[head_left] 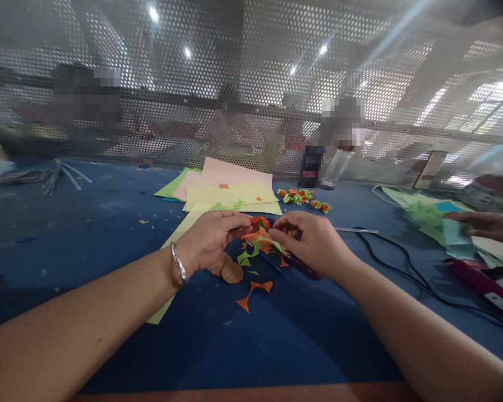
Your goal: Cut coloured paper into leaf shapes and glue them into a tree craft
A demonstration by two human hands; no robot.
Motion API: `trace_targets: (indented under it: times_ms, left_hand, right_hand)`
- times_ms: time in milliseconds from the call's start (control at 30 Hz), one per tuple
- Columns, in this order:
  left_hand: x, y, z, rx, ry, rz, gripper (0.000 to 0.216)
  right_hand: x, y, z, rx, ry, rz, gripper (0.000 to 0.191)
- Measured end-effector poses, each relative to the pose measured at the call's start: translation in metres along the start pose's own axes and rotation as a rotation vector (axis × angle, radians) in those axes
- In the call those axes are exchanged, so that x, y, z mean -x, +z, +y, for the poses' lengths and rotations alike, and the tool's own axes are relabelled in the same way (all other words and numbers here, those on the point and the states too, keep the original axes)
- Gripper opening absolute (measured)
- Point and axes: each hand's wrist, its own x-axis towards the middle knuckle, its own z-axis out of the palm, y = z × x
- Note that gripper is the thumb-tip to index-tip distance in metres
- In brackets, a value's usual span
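Observation:
Between my two hands is a small folded orange and green paper piece (260, 224). The fingers of my left hand (216, 234) pinch its left side; a silver bracelet is on that wrist. From the right, the thumb and fingertips of my right hand (310, 239) close on its other edge. Beneath it lie green paper scraps (245, 258) and orange ones, and an orange offcut (251, 293) rests nearer to me. Round brown paper discs (232, 272) sit under my left hand. A dark, thin-handled tool, partly hidden, lies below my right hand.
Coloured paper sheets (230, 192) are stacked behind my hands, with orange-green twisted paper pieces (295, 195) to their right. A black cable (396, 268) runs to a purple power strip (486, 287). Another person's hand (488, 226) holds light-blue paper at right. A perforated screen (251, 67) backs the table.

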Motion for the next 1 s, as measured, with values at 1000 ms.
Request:
trace_targets:
  times_ms: [1000]
  left_hand:
    - [0.013,0.001,-0.001,-0.505,0.138,-0.174,0.016]
  right_hand:
    - [0.005,0.005,-0.006,-0.298,-0.065,-0.200,0.028]
